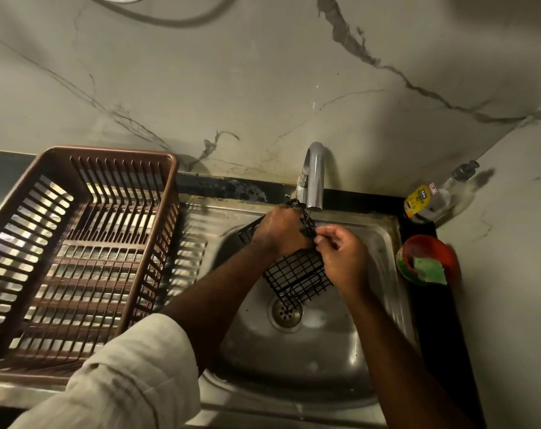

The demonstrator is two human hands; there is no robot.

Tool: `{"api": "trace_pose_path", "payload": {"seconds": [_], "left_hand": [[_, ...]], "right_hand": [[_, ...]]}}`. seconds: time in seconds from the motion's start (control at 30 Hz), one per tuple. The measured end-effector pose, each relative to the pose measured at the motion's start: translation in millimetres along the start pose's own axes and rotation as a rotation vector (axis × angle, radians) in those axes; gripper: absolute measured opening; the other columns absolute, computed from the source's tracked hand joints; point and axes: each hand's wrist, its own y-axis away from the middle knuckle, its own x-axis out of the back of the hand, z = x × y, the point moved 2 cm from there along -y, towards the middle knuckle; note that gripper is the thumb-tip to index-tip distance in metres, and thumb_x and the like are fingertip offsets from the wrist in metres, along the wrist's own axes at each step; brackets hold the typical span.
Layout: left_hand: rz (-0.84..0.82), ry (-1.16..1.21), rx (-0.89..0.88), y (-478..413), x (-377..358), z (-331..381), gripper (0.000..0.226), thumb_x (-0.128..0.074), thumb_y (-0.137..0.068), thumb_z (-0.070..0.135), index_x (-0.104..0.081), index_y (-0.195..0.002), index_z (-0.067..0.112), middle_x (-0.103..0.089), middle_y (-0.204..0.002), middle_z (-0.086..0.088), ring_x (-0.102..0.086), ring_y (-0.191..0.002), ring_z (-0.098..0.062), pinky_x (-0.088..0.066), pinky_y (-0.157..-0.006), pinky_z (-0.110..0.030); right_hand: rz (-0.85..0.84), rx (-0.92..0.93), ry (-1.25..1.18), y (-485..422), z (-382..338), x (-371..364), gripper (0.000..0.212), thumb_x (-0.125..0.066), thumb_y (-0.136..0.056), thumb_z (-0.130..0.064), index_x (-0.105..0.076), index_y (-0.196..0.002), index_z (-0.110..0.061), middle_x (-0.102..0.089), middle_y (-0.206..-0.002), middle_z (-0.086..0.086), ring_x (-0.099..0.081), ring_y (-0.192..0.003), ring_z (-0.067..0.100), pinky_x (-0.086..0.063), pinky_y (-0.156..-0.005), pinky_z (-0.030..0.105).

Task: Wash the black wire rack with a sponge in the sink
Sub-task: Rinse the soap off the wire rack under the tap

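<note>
So here's where I'm at: the rack (297,278) is in the sink (294,366), held up off the bottom, not resting on it. Left grip (278,232) is clenched round its top part, just under the tap (315,174). Right grip (340,258) has fingers curled in, pinching the wire on the rack's right edge.

Progress-wise, I'd say early, or else a bare-handed rinse. The sponge (430,269) sits in the red bowl (448,255) on the tabletop right of the sink, well apart from both grips, so no scrubbing is going on right now. I can't make out any water coming from the spout, and no suds that I can see. By my guess, sponge work, a rinse and probably parking it in the brown basket (77,243) on the left are all left to do.

Orientation: long axis runs away from me, far end up by the spout, near end tilted down over the drain (286,311). The mesh face looks up at the camera.
</note>
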Motion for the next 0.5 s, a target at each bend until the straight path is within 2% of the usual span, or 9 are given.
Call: {"api": "trace_pose_path", "payload": {"seconds": [0.13,0.27,0.37,0.5], "left_hand": [[-0.003,-0.069,-0.039,-3.0,-5.8,-4.6,0.035,-0.072,-0.082,0.041,-0.067,-0.11,0.021,-0.066,-0.099,-0.002,-0.063,-0.094,-0.02,-0.058,-0.078,-0.034],[-0.003,-0.083,-0.04,0.5,-10.8,-14.1,0.02,-0.066,-0.087,0.032,-0.068,-0.104,0.021,-0.065,-0.097,-0.006,-0.06,-0.089,-0.019,-0.056,-0.078,-0.035],[0.015,-0.068,-0.026,3.7,-13.5,-22.1,0.019,-0.067,-0.088,0.03,-0.069,-0.103,0.02,-0.063,-0.098,-0.005,-0.06,-0.085,-0.018,-0.056,-0.076,-0.034],[0.005,-0.034,-0.034,8.0,-15.3,-20.8,0.03,-0.067,-0.088,0.033,-0.065,-0.114,0.02,-0.065,-0.109,-0.007,-0.063,-0.098,-0.023,-0.056,-0.081,-0.036]], "right_hand": [[-0.035,0.178,0.117,-12.6,-19.3,-16.2,0.019,-0.066,-0.092,-0.01,-0.071,-0.109,-0.017,-0.072,-0.102,-0.008,-0.067,-0.092,0.001,-0.05,-0.079,0.007],[-0.151,0.174,0.218,-22.6,-23.4,-32.0,0.019,-0.066,-0.093,-0.017,-0.067,-0.112,-0.019,-0.072,-0.104,-0.004,-0.068,-0.095,0.009,-0.055,-0.079,0.02],[-0.21,0.201,0.31,-26.3,-26.7,-37.4,0.011,-0.064,-0.092,-0.017,-0.064,-0.101,-0.023,-0.068,-0.097,-0.007,-0.065,-0.09,0.011,-0.057,-0.078,0.028],[-0.169,0.181,0.359,-31.3,-31.0,-41.5,0.013,-0.064,-0.087,-0.011,-0.061,-0.095,-0.022,-0.065,-0.097,-0.002,-0.063,-0.09,0.015,-0.057,-0.083,0.034]]}}
